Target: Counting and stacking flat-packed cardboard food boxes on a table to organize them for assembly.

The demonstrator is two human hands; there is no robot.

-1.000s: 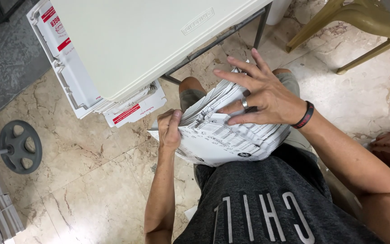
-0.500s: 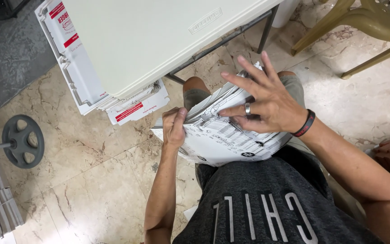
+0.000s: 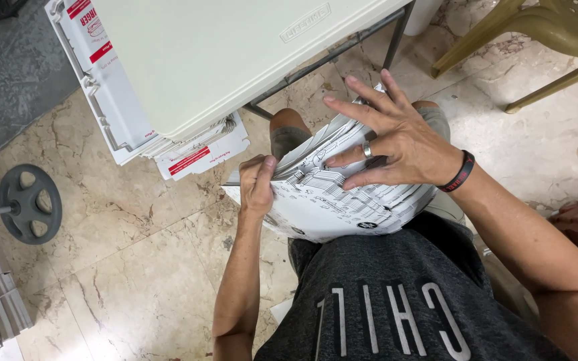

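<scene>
Seated person, viewed from above. A thick stack of flat white printed cardboard sheets (image 3: 342, 200) is lying across the lap, below the edge of the pale plastic folding surface (image 3: 235, 53) at 12 o'clock. The stack's long axis is running roughly from 9 o'clock to 3 o'clock, tilted slightly upward toward 2 o'clock.

The left hand (image 3: 257, 184) is gripping the stack's 9 o'clock end: its fingers are clenched around the edge, thumb on top. The right hand (image 3: 396, 137), wearing a ring and a dark wristband (image 3: 457, 172), is resting on the upper face of the stack with fingers released and splayed, fingertips pointing toward 10 o'clock and touching the top sheets; it is pressing, not grasping. The stack therefore lies directly under the right hand's fingers and to 3 o'clock of the left hand; both hands are in contact.

Further flat white cartons with red printing (image 3: 108, 107) are leaning beneath the surface at 10 o'clock. A grey metal wheel-shaped base (image 3: 29, 202) is standing on the marble floor (image 3: 135, 267) at 9 o'clock, and an olive plastic chair (image 3: 536, 33) at 1 o'clock.
</scene>
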